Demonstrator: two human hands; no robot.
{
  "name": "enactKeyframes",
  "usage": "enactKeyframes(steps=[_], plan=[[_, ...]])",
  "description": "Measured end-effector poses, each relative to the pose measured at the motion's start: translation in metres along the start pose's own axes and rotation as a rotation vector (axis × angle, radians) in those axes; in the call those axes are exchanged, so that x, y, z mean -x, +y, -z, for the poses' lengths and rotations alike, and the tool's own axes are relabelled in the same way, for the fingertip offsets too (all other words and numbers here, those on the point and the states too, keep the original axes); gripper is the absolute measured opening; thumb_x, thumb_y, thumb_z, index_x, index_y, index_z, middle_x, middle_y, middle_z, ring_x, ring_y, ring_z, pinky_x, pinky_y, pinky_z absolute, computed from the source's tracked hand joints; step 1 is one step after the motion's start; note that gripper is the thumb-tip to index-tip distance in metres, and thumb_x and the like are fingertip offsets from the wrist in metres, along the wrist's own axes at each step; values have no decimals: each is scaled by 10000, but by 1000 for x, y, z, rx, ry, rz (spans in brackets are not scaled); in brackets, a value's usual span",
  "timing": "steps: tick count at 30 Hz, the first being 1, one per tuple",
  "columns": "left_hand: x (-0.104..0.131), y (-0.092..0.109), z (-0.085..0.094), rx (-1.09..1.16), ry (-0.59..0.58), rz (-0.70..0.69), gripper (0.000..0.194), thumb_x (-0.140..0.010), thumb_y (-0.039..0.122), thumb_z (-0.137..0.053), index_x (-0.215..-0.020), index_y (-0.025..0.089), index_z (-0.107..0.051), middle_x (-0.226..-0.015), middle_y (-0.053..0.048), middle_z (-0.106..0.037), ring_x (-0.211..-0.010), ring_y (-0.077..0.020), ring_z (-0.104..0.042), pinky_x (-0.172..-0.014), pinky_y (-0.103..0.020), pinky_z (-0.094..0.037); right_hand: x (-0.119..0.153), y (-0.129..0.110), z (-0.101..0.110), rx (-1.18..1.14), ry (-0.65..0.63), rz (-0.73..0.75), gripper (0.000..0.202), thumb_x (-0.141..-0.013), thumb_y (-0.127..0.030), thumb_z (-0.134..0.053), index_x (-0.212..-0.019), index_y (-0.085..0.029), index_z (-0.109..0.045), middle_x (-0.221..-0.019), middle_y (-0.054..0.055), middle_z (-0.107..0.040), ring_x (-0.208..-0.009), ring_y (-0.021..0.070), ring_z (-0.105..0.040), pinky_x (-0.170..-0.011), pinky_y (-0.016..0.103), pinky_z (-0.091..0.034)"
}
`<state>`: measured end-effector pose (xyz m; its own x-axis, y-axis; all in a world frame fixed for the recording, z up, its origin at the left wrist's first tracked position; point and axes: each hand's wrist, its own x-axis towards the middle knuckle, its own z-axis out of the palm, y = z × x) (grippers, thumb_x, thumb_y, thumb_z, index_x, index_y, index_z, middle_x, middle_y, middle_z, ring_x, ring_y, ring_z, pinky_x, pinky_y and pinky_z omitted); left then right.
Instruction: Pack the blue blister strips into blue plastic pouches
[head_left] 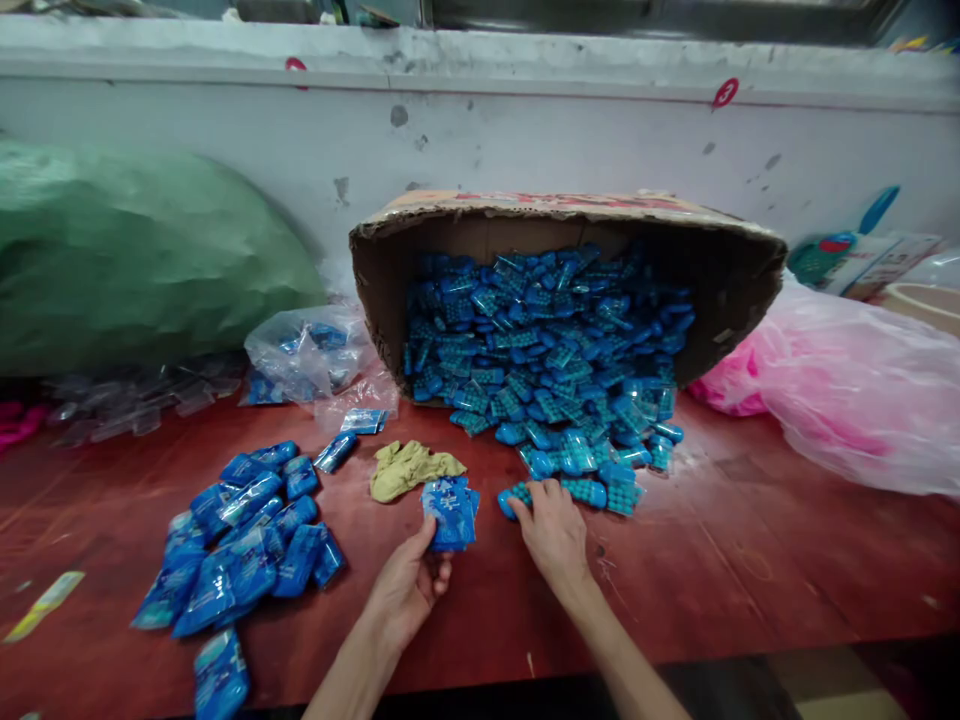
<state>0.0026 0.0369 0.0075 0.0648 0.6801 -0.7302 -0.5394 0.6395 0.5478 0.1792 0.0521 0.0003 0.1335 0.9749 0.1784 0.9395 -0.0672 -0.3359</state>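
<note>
Teal-studded packet lies crosswise in the right hand's nearly closed pinch; the left hand clasps printed blue cards.

Bare hands, slim fingers; narrow bare wrists; bare forearms widening toward lower edge of view.

Flat, fairly dim light is falling over the red tabletop; a whitish sheen is glazing its right side, and glints are dotting the clear wrapping; shadow is filling the carton's inside; the outer edges are stretching and softening (the lower-right corner is going especially dark and smeared).
</note>
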Motion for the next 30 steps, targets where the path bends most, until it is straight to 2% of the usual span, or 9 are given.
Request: enactKeyframes(steps=[3, 6, 10, 12, 16, 19, 22, 26, 30], plan=[[3, 1, 0, 33, -29, 75, 223, -789, 322, -509, -653, 145, -501, -457, 2, -547, -342, -69, -461, -322, -153, -300, 5, 5, -5, 77, -74, 46, 109, -823, -230, -487, -890, -208, -569, -919, 87, -557, -844, 230, -518, -650, 295, -376], [3, 0, 1, 23, -26, 108, 239, -786, 331, -513, -644, 139, -505, -453, -5, -550, -348, -72, -472, -331, -156, -315, 11, 4, 0, -52, -154, 139, 190, -805, -116, -444, -892, -230, -568, -941, 59, -563, -840, 204, -520, -681, 291, -379], [-1, -6, 4, -50, -65, -11, 237, -735, 359, -575, -661, 141, -518, -492, -8, -573, -370, -77, -487, -341, -164, -316, 13, -8, 19, -489, -169, 82, 158, -813, -228, -467, -943, -219, -555, -917, 40, -571, -843, 185, -529, -743, 288, -395], [-3, -10, 3, -105, -103, -84, 260, -691, 383, -616, -665, 140, -526, -499, 1, -569, -370, -76, -481, -337, -166, -304, 12, -21, 22, -742, -250, 52, 263, -793, -280, -499, -1047, -217, -515, -931, 30, -572, -796, 159, -542, -727, 266, -412], [-3, -10, 1, -185, -142, -179, 290, -623, 389, -674, -654, 132, -544, -487, 18, -549, -372, -69, -469, -339, -166, -297, 9, -42, 4, -993, -405, 14, 275, -752, -207, -500, -1027, -195, -515, -780, -7, -555, -697, 132, -526, -633, 231, -415], [-1, -7, 3, -165, -220, -142, 241, -605, 313, -702, -685, 126, -573, -533, 10, -576, -417, -72, -498, -381, -172, -344, 10, -48, -15, -1068, -352, -55, 263, -712, -144, -499, -972, -181, -519, -713, -26, -507, -664, 120, -496, -603, 215, -399], [-1, -6, 7, -143, -233, -106, 211, -591, 260, -716, -655, 111, -581, -525, -2, -579, -437, -74, -510, -404, -173, -369, 14, -50, -20, -1123, -316, -85, 287, -707, -149, -517, -991, -178, -505, -689, -37, -491, -639, 111, -482, -589, 205, -391], [-3, -9, 11, -88, -149, -69, 226, -627, 304, -690, -635, 116, -565, -486, -5, -567, -398, -78, -499, -367, -170, -352, 14, -44, -4, -985, -277, -4, 230, -800, -262, -476, -1015, -186, -507, -675, -28, -519, -619, 123, -507, -596, 222, -402], [-1, -11, 12, -28, -79, -43, 224, -700, 318, -625, -624, 126, -538, -477, -11, -565, -384, -82, -501, -348, -167, -347, 6, -28, 6, -360, -50, -1, 316, -814, -357, -498, -1091, -206, -507, -920, 80, -564, -847, 225, -538, -686, 300, -408]])
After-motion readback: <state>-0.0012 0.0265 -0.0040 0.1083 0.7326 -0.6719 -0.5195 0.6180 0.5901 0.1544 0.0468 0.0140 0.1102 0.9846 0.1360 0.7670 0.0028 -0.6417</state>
